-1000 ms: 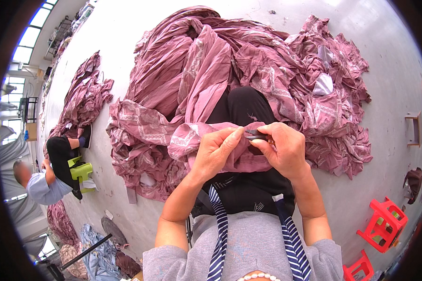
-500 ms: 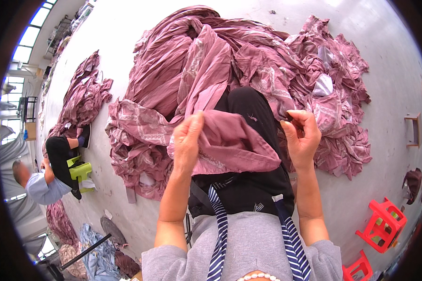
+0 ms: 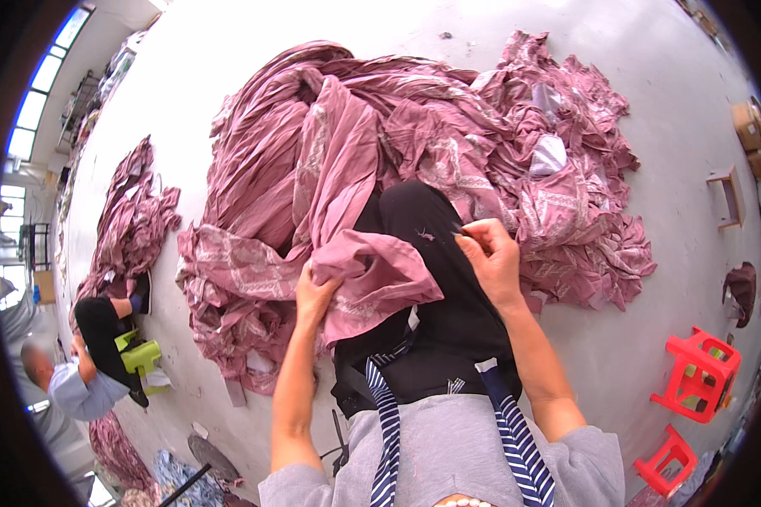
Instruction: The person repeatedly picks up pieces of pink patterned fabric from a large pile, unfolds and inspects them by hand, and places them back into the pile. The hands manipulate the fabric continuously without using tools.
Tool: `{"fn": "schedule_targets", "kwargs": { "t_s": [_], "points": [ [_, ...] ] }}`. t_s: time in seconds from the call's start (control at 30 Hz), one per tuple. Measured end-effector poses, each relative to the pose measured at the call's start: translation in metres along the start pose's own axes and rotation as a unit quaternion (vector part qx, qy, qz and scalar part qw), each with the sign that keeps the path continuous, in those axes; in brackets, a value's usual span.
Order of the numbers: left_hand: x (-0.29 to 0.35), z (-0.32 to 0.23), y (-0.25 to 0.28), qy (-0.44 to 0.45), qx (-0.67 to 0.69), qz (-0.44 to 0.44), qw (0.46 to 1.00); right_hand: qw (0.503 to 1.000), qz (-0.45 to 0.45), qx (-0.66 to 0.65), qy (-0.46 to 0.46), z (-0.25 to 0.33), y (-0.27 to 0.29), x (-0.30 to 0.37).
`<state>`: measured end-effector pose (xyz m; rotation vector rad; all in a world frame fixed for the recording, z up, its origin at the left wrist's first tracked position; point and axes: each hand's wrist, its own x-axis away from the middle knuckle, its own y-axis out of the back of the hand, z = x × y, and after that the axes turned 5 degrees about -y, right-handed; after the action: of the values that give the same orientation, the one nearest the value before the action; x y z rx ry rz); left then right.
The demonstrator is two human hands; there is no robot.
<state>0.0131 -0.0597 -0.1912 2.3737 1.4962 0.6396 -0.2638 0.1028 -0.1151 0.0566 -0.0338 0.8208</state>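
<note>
In front of me a big heap of dusty-pink cloth (image 3: 262, 160) with pale patterned bands spreads over the floor and against my legs. My left hand (image 3: 315, 294) is closed on the edge of a cloth piece (image 3: 380, 283) from this heap, which drapes across my lap. Apart from that piece, my right hand (image 3: 492, 260) is held over my black-clad right leg with its fingers pinched. A small dark tip shows at those fingers, too small to name. Loose threads (image 3: 425, 235) lie on my knee. White tags (image 3: 548, 155) show among the folds at the right.
At the left, another person (image 3: 84, 384) sits on a green stool (image 3: 141, 359) beside a smaller pink cloth pile (image 3: 131, 220). Red plastic stools (image 3: 695, 374) stand at the lower right. Further off are a small wooden stool (image 3: 725, 198) and cardboard boxes (image 3: 746, 127).
My left hand has moved left and down with the cloth, whose raised corner has dropped. My right hand has also shifted left and down. The whole view has swung slightly.
</note>
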Motion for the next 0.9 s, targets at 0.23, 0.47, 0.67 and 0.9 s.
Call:
{"fn": "schedule_targets", "kwargs": {
  "t_s": [0.23, 0.47, 0.67, 0.9],
  "points": [
    [-0.011, -0.049, 0.163, -0.256, -0.316, -0.187, 0.894, 0.99, -0.052, 0.114, -0.058, -0.066, 0.036, -0.038],
    [-0.049, -0.052, 0.267, -0.113, -0.602, -0.247, 0.751, 0.764, 0.047, 0.643, -0.013, -0.1, 0.082, -0.061],
    [-0.051, -0.067, 0.156, -0.255, -0.456, -0.067, 0.85, 0.92, -0.047, 0.37, -0.124, -0.105, 0.148, -0.078],
    [-0.019, -0.114, 0.073, -0.314, -0.287, 0.036, 0.905, 0.981, -0.148, -0.112, -0.052, 0.023, 0.188, -0.036]
  ]
}}
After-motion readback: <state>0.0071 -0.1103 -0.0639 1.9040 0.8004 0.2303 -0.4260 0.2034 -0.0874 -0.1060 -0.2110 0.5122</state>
